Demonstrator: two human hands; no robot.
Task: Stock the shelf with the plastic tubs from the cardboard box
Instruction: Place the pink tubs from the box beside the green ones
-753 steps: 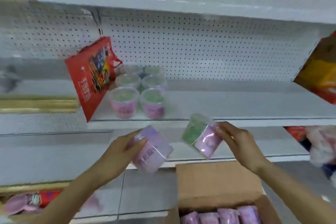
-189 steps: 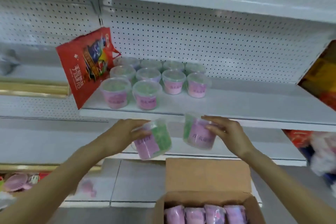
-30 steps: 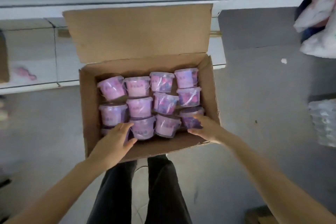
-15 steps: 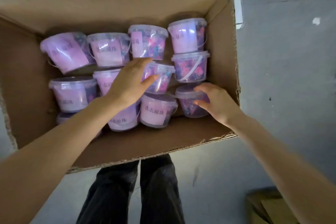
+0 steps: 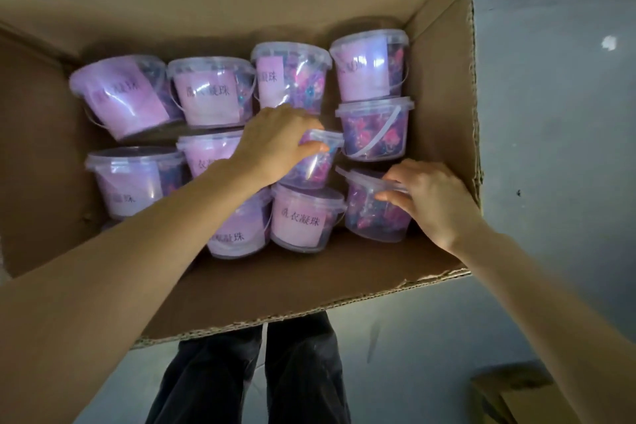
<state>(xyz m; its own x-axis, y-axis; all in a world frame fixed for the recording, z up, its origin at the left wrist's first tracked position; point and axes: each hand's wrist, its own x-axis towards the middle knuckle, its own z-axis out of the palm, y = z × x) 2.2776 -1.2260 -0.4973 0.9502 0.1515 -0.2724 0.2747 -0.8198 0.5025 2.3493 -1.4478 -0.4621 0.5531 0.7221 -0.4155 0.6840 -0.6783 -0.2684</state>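
While both bare arms reach into the open brown cardboard box (image 5: pixel 444 86), the left hand (image 5: pixel 275 144) curls its fingers (image 5: pixel 311 148) over the lid rim of a clear plastic tub of purple beads (image 5: pixel 315 165) at the box's middle. The right hand (image 5: pixel 426 196) pinches the lid edge of another clear tub (image 5: pixel 375 213) by the box's right wall, fingers closed on it.

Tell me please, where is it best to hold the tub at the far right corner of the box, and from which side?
Grip the far-right tub around its lidded rim, coming from above. It lies tipped with the lid toward the back wall of the cardboard box, hemmed in by that wall, the right wall and neighbouring tubs, so only its upper side looks free. Its thin bail handle may be harder to catch.
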